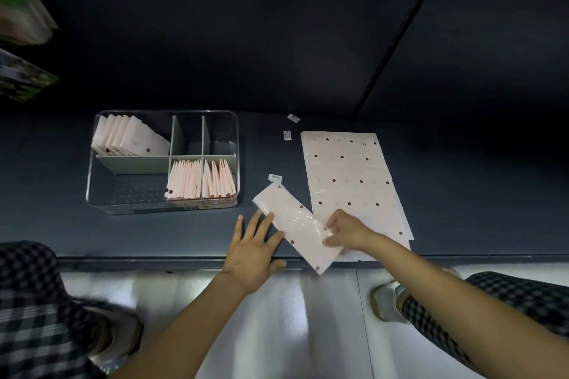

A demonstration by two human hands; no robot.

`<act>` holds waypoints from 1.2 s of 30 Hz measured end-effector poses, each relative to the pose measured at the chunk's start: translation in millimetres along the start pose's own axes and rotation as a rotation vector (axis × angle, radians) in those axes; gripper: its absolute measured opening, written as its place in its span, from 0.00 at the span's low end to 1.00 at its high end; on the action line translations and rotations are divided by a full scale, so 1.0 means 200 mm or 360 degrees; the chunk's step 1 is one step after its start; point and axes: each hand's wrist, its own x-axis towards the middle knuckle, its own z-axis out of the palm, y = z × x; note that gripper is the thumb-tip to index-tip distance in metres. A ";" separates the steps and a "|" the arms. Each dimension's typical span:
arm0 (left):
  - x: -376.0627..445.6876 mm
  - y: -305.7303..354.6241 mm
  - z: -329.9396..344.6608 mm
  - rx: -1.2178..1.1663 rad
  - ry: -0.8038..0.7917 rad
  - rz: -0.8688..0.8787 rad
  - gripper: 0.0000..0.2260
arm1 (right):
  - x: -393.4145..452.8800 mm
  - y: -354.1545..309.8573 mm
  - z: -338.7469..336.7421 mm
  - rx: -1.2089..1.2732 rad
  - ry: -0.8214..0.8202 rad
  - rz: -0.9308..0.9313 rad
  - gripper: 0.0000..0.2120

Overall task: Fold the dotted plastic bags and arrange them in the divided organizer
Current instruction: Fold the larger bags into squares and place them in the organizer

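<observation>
While right hand (346, 229) pinches folded bag (297, 224), left hand (254, 244) flat beside

Dark worktop (184, 237), across the middle of the frame. Clear divided organizer (92, 163), left of centre: folded dotted bags (129, 135) are stood in its upper-left compartment, more (200, 178) in the two lower-right compartments. A stack of flat dotted bags (348, 169) is laid right of centre, three small labels (275, 177) beside it. A bag folded into a strip (295, 221) is pinched by the right hand (348, 229); the left hand (252, 246), fingers spread, is laid flat against its edge.
</observation>
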 end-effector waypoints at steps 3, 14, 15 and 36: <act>-0.03 -0.01 0.01 -0.0016 0.0017 0.0043 0.29 | -0.10 -0.01 0.09 0.0260 -0.0295 0.0103 0.15; -0.07 0.02 0.02 0.0063 0.0478 0.0407 0.20 | -0.26 0.05 0.25 0.0333 -0.0050 0.0115 0.08; -0.06 0.02 0.02 0.0086 0.0474 0.0411 0.20 | -0.26 0.07 0.25 0.0051 0.0222 -0.0033 0.07; -0.01 0.06 0.06 -0.0874 0.0383 -0.0221 0.11 | -0.07 0.05 0.26 0.0076 0.0463 -0.0672 0.07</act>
